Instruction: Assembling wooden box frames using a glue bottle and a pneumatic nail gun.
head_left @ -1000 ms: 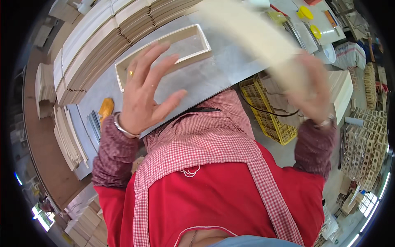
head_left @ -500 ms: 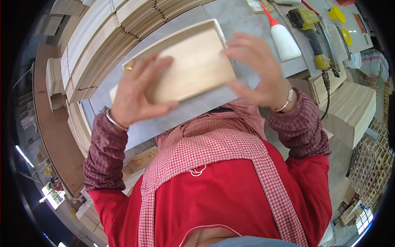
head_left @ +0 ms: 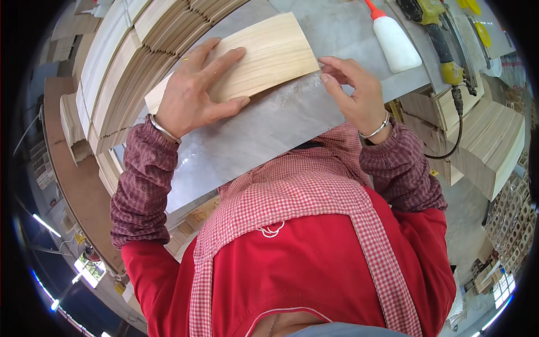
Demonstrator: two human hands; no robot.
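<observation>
A pale wooden box (head_left: pixel 275 50) lies on the grey tabletop with a plain, grained face toward me. Its hollow inside is hidden. Across its left part my left hand (head_left: pixel 193 92) rests with thumb and fingers spread, a ring on one finger. Just off the box's right end is my right hand (head_left: pixel 356 90), its fingers loosely bent and the thumb apart from the forefinger. Whether those fingertips touch the corner I cannot tell. To the right of the box lies a white squeeze bottle (head_left: pixel 396 45) with a red nozzle.
Stacked wooden pieces (head_left: pixel 120 73) crowd the table's left side. A yellow-black air nailer (head_left: pixel 438 39) with a dark hose lies at the right, near yellow round items (head_left: pixel 482 33). Wooden boards (head_left: pixel 488 146) stand beside the table's right end. The grey tabletop (head_left: pixel 241 146) ends close to my apron.
The box has been turned over: its open inside faced me before, and now a plain face does. My left hand has settled on it; my right hand has moved slightly down.
</observation>
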